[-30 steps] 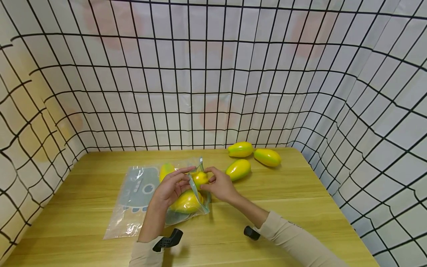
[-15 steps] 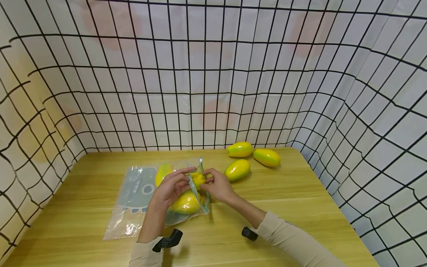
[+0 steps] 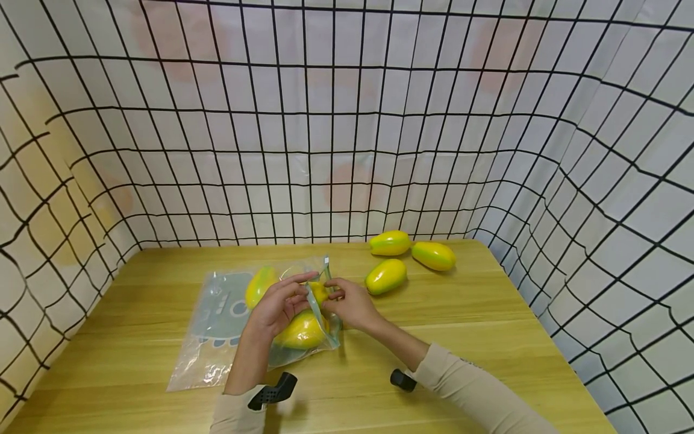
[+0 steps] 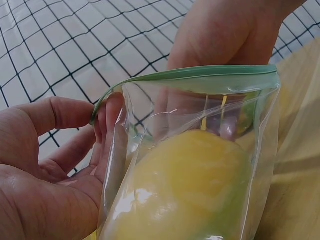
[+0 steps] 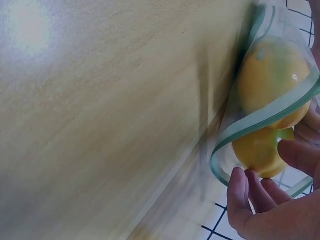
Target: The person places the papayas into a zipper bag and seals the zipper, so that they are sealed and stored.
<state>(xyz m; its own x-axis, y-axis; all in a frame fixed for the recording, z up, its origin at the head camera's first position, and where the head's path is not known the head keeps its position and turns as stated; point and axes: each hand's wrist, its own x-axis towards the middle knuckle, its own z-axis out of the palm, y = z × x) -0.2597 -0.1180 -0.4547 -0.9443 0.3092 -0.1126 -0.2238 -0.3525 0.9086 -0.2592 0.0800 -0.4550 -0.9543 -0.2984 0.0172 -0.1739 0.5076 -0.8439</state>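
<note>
A clear zip bag (image 3: 187, 364) with a grey-blue printed figure lies on the table, its green-edged mouth (image 4: 200, 75) spread open toward the right. My left hand (image 3: 278, 310) pinches the rim between thumb and fingers. Inside the bag are a yellow-green papaya (image 3: 302, 331) near the front and another papaya (image 3: 260, 287) further back. Between them a third papaya (image 3: 318, 292) is partly through the mouth. My right hand (image 3: 355, 306) holds its outer end; in the right wrist view the fingertips (image 5: 237, 177) touch that end. The left hand hides part of the bag.
Three more papayas, a front one (image 3: 386, 276), a back one (image 3: 390, 243) and a right one (image 3: 434, 256), lie on the wooden table (image 3: 477, 337). A black grid net (image 3: 347, 150) over pale sheeting encloses the back and sides.
The right hand has moved slightly left, carrying the held papaya deeper into the bag. The papaya at the back of the bag has shifted left. My left hand stays put.
</note>
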